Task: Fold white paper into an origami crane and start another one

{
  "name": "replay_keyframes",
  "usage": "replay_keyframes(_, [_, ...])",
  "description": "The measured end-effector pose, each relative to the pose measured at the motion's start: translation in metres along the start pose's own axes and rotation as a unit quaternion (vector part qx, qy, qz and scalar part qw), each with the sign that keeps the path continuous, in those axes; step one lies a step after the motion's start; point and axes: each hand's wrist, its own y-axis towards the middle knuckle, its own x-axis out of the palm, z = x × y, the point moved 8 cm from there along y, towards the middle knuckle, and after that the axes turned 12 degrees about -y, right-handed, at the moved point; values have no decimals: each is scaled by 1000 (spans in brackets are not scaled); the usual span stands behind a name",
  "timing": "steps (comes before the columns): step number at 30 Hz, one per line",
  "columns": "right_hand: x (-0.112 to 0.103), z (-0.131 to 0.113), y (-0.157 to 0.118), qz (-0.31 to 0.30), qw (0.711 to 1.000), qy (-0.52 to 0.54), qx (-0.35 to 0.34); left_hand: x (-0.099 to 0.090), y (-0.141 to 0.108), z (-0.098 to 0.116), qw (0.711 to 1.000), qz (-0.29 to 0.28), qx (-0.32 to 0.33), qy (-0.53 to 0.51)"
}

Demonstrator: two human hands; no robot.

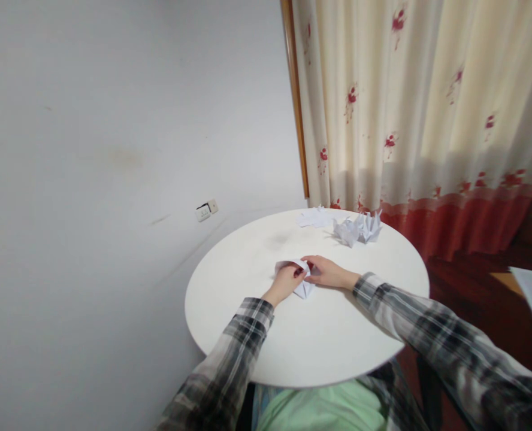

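A folded white paper (304,290) is between my two hands at the middle of the round white table (230,287). My left hand (284,284) grips it from the left, fingers bent at its inner part. From the right, my right hand (326,272) holds the paper's right edge, with thumb and fingers closing on it. The paper's upper edge curves up behind my left hand, and a pointed part lies toward me. Part of the paper is hidden by my fingers.
Several folded white paper shapes (349,231) stand at the table's back right. Flat white papers (313,217) lie left of them near the back edge. A pale wall with a socket (203,212) borders the left; a flowered curtain (383,108) hangs behind.
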Motion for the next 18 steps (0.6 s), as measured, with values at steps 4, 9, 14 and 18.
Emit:
replay_keyframes(4, [2,2,0,-7,1000,-2,3,-1,1,-1,999,6,-2,-38])
replay_keyframes(9, [2,3,0,-10,1000,0,10,-1,1,-4,999,10,-13,-45])
replay_keyframes(14, [2,1,0,-8,1000,1,3,-1,1,-6,999,15,-16,-48])
replay_keyframes(18, [2,2,0,-9,1000,2,9,-2,0,-5,998,15,-16,-56])
